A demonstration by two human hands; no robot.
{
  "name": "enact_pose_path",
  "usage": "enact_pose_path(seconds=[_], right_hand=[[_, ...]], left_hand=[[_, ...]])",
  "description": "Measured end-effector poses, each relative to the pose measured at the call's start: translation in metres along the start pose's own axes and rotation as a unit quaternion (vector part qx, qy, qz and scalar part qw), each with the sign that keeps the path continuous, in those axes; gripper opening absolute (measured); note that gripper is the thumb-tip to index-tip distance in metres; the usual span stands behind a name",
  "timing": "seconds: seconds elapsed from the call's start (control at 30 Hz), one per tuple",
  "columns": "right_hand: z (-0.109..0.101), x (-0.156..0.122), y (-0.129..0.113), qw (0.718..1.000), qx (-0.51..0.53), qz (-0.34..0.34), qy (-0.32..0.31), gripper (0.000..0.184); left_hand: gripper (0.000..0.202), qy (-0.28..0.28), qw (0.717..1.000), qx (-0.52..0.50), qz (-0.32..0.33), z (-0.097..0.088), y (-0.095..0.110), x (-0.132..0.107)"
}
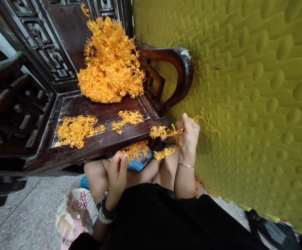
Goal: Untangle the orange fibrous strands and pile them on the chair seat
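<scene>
My right hand (pixel 189 136) is closed on an orange plastic sprig strand (pixel 166 132) that sticks out to both sides, held above my knees near the chair's front edge. A silver bangle circles that wrist. My left hand (pixel 117 173) rests by my left knee with fingers curled; whether it holds anything is hidden. A blue basket (pixel 140 165) with orange sprigs sits between my knees, mostly hidden. A big heap of orange sprigs (pixel 111 62) stands on the dark wooden chair seat (pixel 101 111), with two smaller flat piles (pixel 75 130) (pixel 128 119) in front of it.
A yellow-green padded wall (pixel 244 104) with raised bumps fills the right side. The chair's curved armrest (pixel 177 69) stands beside it. Another dark wooden chair (pixel 10 104) is at left. A printed bag (pixel 75 211) lies on the speckled floor (pixel 23 215). Black fabric covers my lap.
</scene>
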State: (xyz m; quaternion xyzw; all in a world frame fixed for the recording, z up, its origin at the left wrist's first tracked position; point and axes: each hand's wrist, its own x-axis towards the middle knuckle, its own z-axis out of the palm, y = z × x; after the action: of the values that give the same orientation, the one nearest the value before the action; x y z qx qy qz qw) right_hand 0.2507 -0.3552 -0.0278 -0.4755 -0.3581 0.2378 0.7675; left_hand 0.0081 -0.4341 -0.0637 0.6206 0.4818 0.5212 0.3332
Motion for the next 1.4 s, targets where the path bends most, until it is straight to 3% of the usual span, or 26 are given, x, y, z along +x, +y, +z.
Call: enact_pose_path(seconds=[0.1,0.27,0.37,0.47,0.6,0.7,0.77,0.87,0.93,1.03,1.13,1.23,1.33,1.4], right_hand=[[0.001,-0.01,0.003,0.999,0.03,0.027,-0.017,0.063],[0.009,-0.018,0.006,0.996,0.062,0.058,-0.036,0.06],[0.013,-0.019,0.006,0.995,0.056,0.069,-0.048,0.061],[0.015,-0.019,0.006,0.996,0.038,0.07,-0.051,0.061],[0.016,-0.02,0.007,0.996,0.028,0.064,-0.05,0.061],[0.019,-0.022,0.007,0.995,0.044,0.065,-0.063,0.061],[0.022,-0.023,0.005,0.992,0.047,0.079,-0.086,0.061],[0.026,-0.025,0.001,0.987,0.036,0.098,-0.125,0.062],[0.028,-0.025,0.0,0.986,0.033,0.097,-0.134,0.063],[0.028,-0.024,0.002,0.99,0.043,0.079,-0.107,0.063],[0.028,-0.025,0.007,0.998,0.046,0.034,-0.035,0.063],[0.033,-0.031,0.008,0.999,0.036,-0.005,0.023,0.063],[0.038,-0.033,0.006,0.999,0.027,-0.016,0.038,0.063],[0.035,-0.026,0.004,0.998,0.013,-0.016,0.057,0.062]], left_hand=[[0.028,0.044,0.994,0.097,0.04,0.003,-0.009,0.042],[0.029,0.044,0.964,0.239,0.104,0.02,-0.038,0.109],[0.03,0.022,0.955,0.282,0.088,0.031,-0.058,0.128],[0.037,0.009,0.941,0.327,0.084,0.037,-0.069,0.133],[0.06,-0.012,0.948,0.305,0.093,0.034,-0.064,0.128],[0.052,-0.043,0.972,0.193,0.126,0.031,-0.044,0.118],[0.043,-0.134,0.979,0.085,0.124,0.031,-0.027,0.108],[0.033,-0.302,0.951,-0.007,0.073,0.036,-0.005,0.091],[0.031,-0.345,0.937,-0.016,0.047,0.039,0.001,0.08],[0.04,-0.316,0.948,-0.027,0.016,0.042,0.001,0.062],[0.042,-0.2,0.98,-0.008,0.016,0.043,0.001,0.044],[0.04,-0.107,0.99,0.057,0.072,0.045,0.006,0.025],[0.037,-0.077,0.98,0.112,0.148,0.043,0.009,0.008],[0.036,-0.067,0.976,0.122,0.165,0.036,0.009,-0.002]])
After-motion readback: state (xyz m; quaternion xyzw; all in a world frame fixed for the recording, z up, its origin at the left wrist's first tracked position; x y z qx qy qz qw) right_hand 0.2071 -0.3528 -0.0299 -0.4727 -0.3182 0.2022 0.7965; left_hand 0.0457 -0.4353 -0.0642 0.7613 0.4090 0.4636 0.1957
